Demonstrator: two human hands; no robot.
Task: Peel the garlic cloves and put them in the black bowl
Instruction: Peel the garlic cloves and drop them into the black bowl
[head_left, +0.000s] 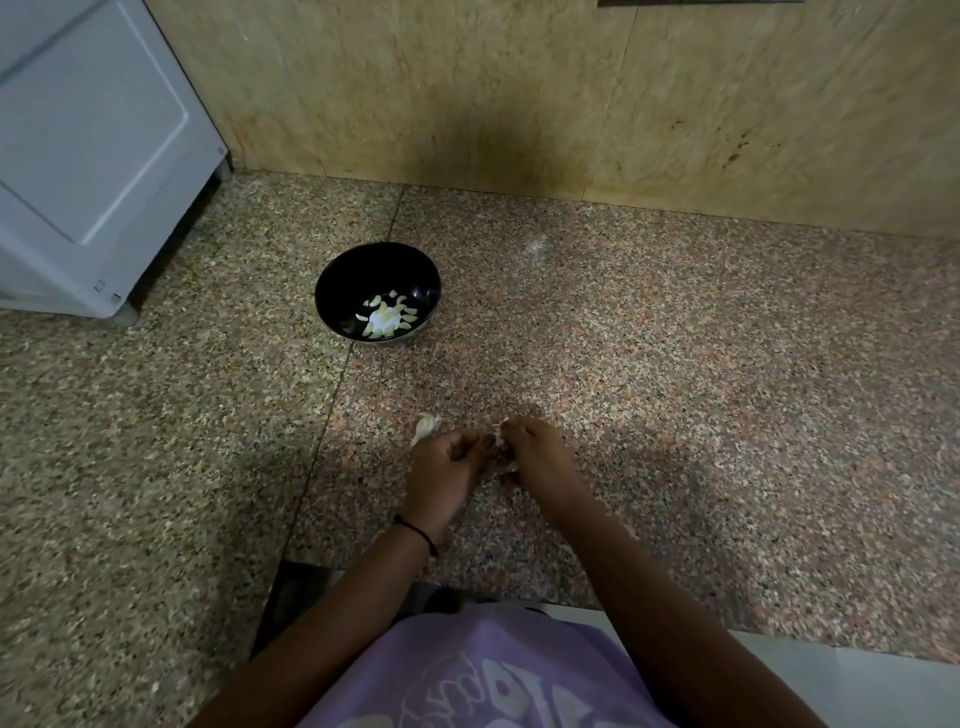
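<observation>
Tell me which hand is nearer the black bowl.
Left. The left hand is on the near side of the black bowl, slightly right; the right hand is farther right.

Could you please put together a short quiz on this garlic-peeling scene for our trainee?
1. True or false: the black bowl is empty.
2. What shows next to the left hand: A knife, B garlic piece, C spoon?
3. What does the right hand pinch together with the left?
Key: 1 false, peeled cloves lie in it; 2 B; 3 a garlic clove.
</observation>
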